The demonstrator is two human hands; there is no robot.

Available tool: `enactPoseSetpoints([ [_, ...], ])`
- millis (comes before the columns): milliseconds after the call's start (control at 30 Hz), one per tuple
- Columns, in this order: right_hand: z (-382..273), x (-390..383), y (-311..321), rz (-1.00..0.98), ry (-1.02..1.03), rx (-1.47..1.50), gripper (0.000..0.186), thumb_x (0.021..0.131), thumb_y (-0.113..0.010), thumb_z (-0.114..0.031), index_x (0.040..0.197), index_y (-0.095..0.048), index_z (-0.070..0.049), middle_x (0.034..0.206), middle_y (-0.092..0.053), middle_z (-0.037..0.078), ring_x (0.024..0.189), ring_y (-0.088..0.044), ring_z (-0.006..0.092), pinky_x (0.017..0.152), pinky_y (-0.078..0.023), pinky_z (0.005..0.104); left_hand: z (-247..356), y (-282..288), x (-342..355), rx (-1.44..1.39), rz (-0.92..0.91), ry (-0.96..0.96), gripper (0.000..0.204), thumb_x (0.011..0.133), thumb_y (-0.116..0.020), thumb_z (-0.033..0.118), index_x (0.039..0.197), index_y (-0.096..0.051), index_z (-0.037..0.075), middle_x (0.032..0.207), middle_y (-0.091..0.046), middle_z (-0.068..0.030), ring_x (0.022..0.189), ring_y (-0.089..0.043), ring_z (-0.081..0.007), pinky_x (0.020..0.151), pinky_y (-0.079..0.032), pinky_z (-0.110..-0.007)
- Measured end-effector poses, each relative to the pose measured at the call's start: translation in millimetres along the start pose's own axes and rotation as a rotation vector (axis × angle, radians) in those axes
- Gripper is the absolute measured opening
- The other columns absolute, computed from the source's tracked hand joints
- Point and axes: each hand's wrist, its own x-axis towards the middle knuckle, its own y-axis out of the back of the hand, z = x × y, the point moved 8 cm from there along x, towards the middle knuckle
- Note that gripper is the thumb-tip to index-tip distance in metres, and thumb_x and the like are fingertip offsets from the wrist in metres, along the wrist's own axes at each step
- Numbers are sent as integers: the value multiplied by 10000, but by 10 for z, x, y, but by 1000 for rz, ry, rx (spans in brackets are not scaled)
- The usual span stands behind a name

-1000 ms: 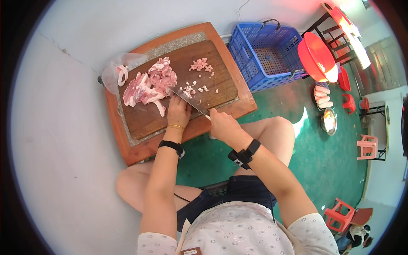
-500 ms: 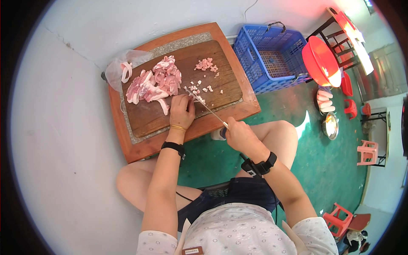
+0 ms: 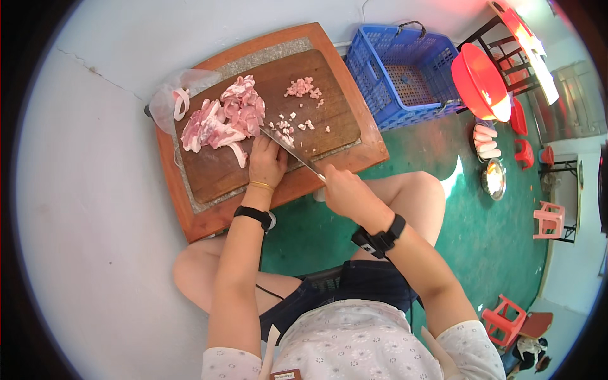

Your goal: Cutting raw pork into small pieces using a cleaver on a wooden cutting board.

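Observation:
A knife (image 3: 292, 149) is in my right hand (image 3: 350, 197), which wraps around its handle. Its blade slants up and left over the near part of a wooden cutting board (image 3: 209, 180). Right beside the blade, my left hand (image 3: 266, 162) presses curled fingers down on a piece of meat, mostly hidden under them. Small white and pink diced bits (image 3: 286, 137) lie along the blade's far side. To the left of the blade tip rests a heap of raw sliced meat (image 3: 221, 118). Farther back on the right sits a small pile of pink diced meat (image 3: 302, 87).
The board lies on a wood-framed table (image 3: 372, 151) close to a white wall. A clear plastic bag (image 3: 166, 104) sits at the table's left corner. Behind on the right are a blue plastic crate (image 3: 405, 82), a red basin (image 3: 479, 81) and a metal bowl (image 3: 493, 179).
The knife and my right hand have shifted left and slightly away, bringing the blade closer to my left fingers. The whole view has shifted slightly; the meat piles look unchanged.

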Motion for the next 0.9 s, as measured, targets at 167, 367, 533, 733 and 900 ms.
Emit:
enactPoseSetpoints([
  [167,-119,215,-31,-18,-33,15,127,829,-505,-45,918,-503,46,831,-630,302,821,-633,456,722,-507,514,8,-23,-8,21,-25,27,152,681,-619,-14,831,-600,4,867,-574,-150,885,-540,-354,806,-472,-419],
  [367,204,-165,11,-64,-89,-13,138,848,-512,-79,929,-506,33,849,-629,293,834,-629,451,726,-500,521,-120,-59,-100,17,-42,94,194,693,-626,-25,884,-607,4,928,-607,-142,894,-556,-340,783,-467,-402],
  [533,204,-217,60,-33,-110,16,144,857,-517,-103,912,-501,28,818,-630,282,821,-618,461,714,-498,525,-19,51,-31,-24,6,61,158,718,-621,-28,871,-603,6,915,-609,-135,870,-560,-320,767,-469,-389],
  [733,104,-179,94,-8,-89,25,145,856,-528,-104,893,-492,31,805,-628,282,811,-611,463,711,-496,522,-108,72,-46,-118,16,165,144,736,-641,-4,875,-610,14,925,-615,-132,887,-567,-315,776,-470,-378],
  [900,5,-202,97,-39,-48,3,144,853,-532,-98,893,-493,35,789,-627,284,794,-621,450,704,-502,515,-45,85,-42,-70,42,87,120,725,-622,-23,837,-594,8,901,-585,-139,878,-544,-338,765,-463,-404],
])
